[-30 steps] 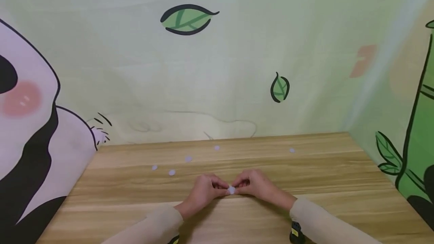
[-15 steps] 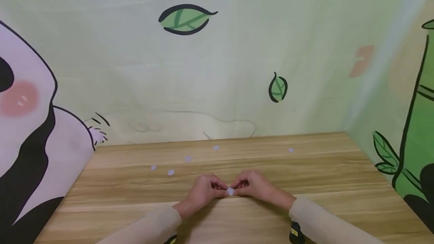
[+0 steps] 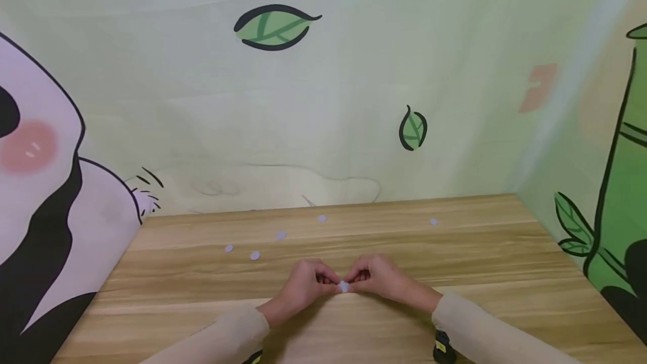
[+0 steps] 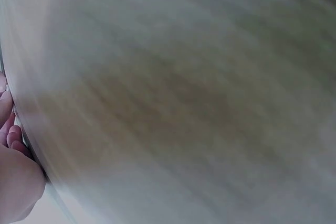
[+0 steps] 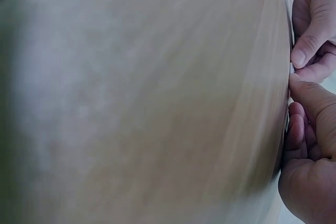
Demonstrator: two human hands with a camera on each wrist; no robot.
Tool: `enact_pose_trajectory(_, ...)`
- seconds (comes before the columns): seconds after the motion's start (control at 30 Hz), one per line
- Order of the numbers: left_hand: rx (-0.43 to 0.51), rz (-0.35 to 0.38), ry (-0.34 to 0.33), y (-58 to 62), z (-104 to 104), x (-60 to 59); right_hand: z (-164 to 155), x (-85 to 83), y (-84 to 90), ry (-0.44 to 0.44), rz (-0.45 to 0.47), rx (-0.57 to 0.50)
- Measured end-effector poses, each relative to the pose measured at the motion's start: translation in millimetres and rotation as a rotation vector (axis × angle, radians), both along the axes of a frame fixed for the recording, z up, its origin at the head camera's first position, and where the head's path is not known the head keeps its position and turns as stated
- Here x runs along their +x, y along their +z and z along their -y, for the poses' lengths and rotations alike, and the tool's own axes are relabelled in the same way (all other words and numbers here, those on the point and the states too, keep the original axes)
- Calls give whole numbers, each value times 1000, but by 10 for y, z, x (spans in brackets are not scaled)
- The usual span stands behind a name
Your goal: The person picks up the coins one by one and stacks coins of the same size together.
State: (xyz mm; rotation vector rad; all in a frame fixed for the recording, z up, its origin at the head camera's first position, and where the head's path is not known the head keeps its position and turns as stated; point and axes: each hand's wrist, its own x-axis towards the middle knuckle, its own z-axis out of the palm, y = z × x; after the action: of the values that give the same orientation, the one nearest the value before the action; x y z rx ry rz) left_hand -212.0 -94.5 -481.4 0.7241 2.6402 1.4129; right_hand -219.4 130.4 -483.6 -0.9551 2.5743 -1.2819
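So the left hand [image 3: 301, 285] and right hand [image 3: 382, 276] are both pinching one little pale piece [image 3: 344, 286] between them, honestly too tiny to tell if it's touching the wooden table [image 3: 404, 330]. Four pale discs [image 3: 255, 255] lie out past the left, plus a lone disc [image 3: 433, 222] past the right.

Soft, muted light, faint shadows beneath the hands [image 3: 299, 286], tabletop [image 5: 157, 103] blurred in both wrist views

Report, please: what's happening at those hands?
Left hand and right hand pinch small, pale, roundish piece, material unclear. Five pale, round, flat discs lie beyond, on brown wood-grain table. Nothing visible blocking.
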Motion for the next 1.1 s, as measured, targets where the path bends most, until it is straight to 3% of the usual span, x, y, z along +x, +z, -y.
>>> enact_pose_trajectory(0.23, -2, 23, -17, 2, -20, 38, -10, 47, 5, 19, -8, -14)
enact_pose_trajectory(0.67, -15, -10, -31, 5, -25, 159, 15, 175, 27, -18, 27, 0)
enact_pose_trajectory(1.1, -20, 6, -18, -22, -48, 171, 23, 231, 1, -62, 1, -1)
